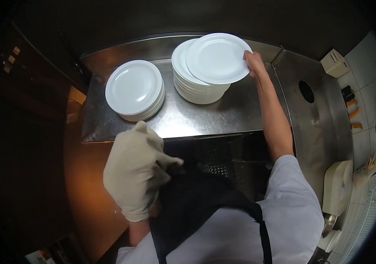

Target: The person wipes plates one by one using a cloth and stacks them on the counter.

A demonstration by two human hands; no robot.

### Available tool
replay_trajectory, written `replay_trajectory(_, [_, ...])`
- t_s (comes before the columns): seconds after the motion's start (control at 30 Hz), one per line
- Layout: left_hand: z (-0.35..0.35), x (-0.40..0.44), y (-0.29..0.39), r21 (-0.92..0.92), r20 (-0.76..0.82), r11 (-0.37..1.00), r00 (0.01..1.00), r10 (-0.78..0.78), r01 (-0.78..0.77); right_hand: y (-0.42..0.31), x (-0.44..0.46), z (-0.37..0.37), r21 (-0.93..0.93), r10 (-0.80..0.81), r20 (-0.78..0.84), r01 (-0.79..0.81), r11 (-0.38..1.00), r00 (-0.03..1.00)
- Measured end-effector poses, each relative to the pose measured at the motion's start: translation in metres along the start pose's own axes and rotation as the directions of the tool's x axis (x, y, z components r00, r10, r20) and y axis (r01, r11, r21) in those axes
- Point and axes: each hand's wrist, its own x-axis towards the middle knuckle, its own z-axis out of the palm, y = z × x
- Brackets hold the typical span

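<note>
1. White, round and smooth, the held plate (219, 58) extends left from the right hand (254, 64), whose fingers and thumb are clamped on its rim.
2. Left of and below those fingers, a taller stack (202, 92) of white plates sits partly hidden by the held plate; whether the two touch, I cannot tell.
3. Farther left of the same fingers stands a shorter stack (134, 88), its glossy top plate catching light.
4. Near that stack's lower edge, rumpled cream cloth (128, 185) covers the left hand (136, 160); I cannot tell how its fingers are set inside.
5. Below the right fingers, the shiny steel shelf (246, 111) carries both stacks.
6. Right of those fingers, a metal counter (324, 136) bears a dark oval (306, 91).
7. Well below and right of them, thin sticks (372, 161) stand beside a boxy cream container (336, 187).
</note>
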Motion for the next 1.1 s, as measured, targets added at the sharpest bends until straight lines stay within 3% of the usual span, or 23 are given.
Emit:
replay_trajectory(0.13, [0.048, 0.042, 0.031, 0.193, 0.098, 0.943, 0.962, 0.255, -0.27, 0.013, -0.014, -0.001, 0.173, -0.185, -0.08, 0.196, 0.965, 0.98])
replay_trajectory(0.2, [0.08, 0.07, 0.058, 0.397, 0.205, 0.782, 0.877, 0.435, -0.481, -0.012, -0.068, 0.017, 0.354, -0.181, -0.136, 0.218, 0.909, 0.974])
replay_trajectory(0.27, [0.12, 0.097, 0.091, 0.618, 0.402, 0.419, 0.726, 0.559, -0.665, -0.017, -0.103, 0.025, 0.434, -0.156, -0.135, 0.2, 0.879, 0.979])
replay_trajectory(0.33, [0.162, 0.109, 0.1, 0.706, 0.593, 0.002, 0.592, 0.546, -0.709, -0.021, -0.138, 0.034, 0.41, -0.123, -0.087, 0.148, 0.9, 0.989])
replay_trajectory(0.37, [0.184, 0.118, 0.097, 0.698, 0.677, -0.21, 0.535, 0.505, -0.685, -0.021, -0.158, 0.041, 0.386, -0.189, -0.052, 0.194, 0.902, 0.981])
replay_trajectory(0.43, [0.219, 0.132, 0.061, 0.624, 0.781, -0.481, 0.473, 0.408, -0.615, -0.017, -0.195, 0.054, 0.314, -0.369, 0.015, 0.346, 0.884, 0.929])
replay_trajectory(0.47, [0.224, 0.133, 0.039, 0.598, 0.802, -0.508, 0.472, 0.367, -0.62, -0.008, -0.203, 0.058, 0.232, -0.542, 0.014, 0.525, 0.819, 0.84])
replay_trajectory(0.57, [0.188, 0.131, -0.006, 0.562, 0.816, -0.383, 0.567, 0.114, -0.733, 0.013, -0.209, 0.039, 0.189, -0.706, -0.001, 0.693, 0.696, 0.708])
replay_trajectory(0.63, [0.157, 0.137, -0.005, 0.818, 0.56, -0.1, 0.824, -0.084, -0.566, 0.015, -0.212, 0.028, 0.142, -0.696, -0.031, 0.693, 0.707, 0.717])
replay_trajectory(0.67, [0.149, 0.146, 0.003, 0.768, 0.56, -0.407, 0.827, 0.052, -0.494, 0.012, -0.216, 0.027, 0.084, -0.627, -0.06, 0.63, 0.772, 0.776])
replay_trajectory(0.7, [0.146, 0.162, 0.008, 0.585, 0.79, -0.39, 0.609, 0.075, -0.711, -0.002, -0.226, 0.031, -0.002, -0.362, -0.069, 0.363, 0.932, 0.93])
replay_trajectory(0.77, [0.145, 0.168, 0.004, 0.475, 0.867, -0.199, 0.418, 0.27, -0.857, -0.007, -0.234, 0.041, -0.152, -0.423, 0.079, 0.431, 0.89, 0.902])
replay_trajectory(0.8, [0.149, 0.165, 0.017, 0.471, 0.872, -0.245, 0.404, 0.277, -0.847, -0.006, -0.235, 0.047, -0.174, -0.465, 0.168, 0.491, 0.854, 0.869])
replay_trajectory(0.83, [0.155, 0.168, 0.035, 0.466, 0.877, -0.289, 0.392, 0.279, -0.836, 0.0, -0.231, 0.054, -0.1, -0.612, 0.176, 0.632, 0.768, 0.771])
replay_trajectory(0.93, [0.173, 0.175, 0.079, 0.455, 0.886, -0.409, 0.357, 0.294, -0.791, -0.012, -0.223, 0.052, -0.106, -0.656, 0.218, 0.686, 0.72, 0.723])
replay_trajectory(0.97, [0.168, 0.175, 0.079, 0.541, 0.763, -0.062, 0.458, 0.456, -0.839, -0.022, -0.23, 0.053, -0.038, -0.67, 0.177, 0.686, 0.727, 0.721])
replay_trajectory(1.0, [0.158, 0.184, 0.076, 0.647, 0.651, 0.031, 0.573, 0.497, -0.762, -0.028, -0.231, 0.052, -0.051, -0.661, 0.152, 0.674, 0.737, 0.735])
replay_trajectory(1.07, [0.139, 0.186, 0.053, 0.581, 0.23, 0.628, 0.845, 0.483, -0.518, -0.034, -0.233, 0.052, -0.065, -0.631, 0.073, 0.635, 0.769, 0.772])
replay_trajectory(1.1, [0.129, 0.183, 0.042, 0.577, 0.156, 0.695, 0.894, 0.421, -0.428, -0.03, -0.23, 0.056, -0.06, -0.676, 0.038, 0.677, 0.734, 0.736])
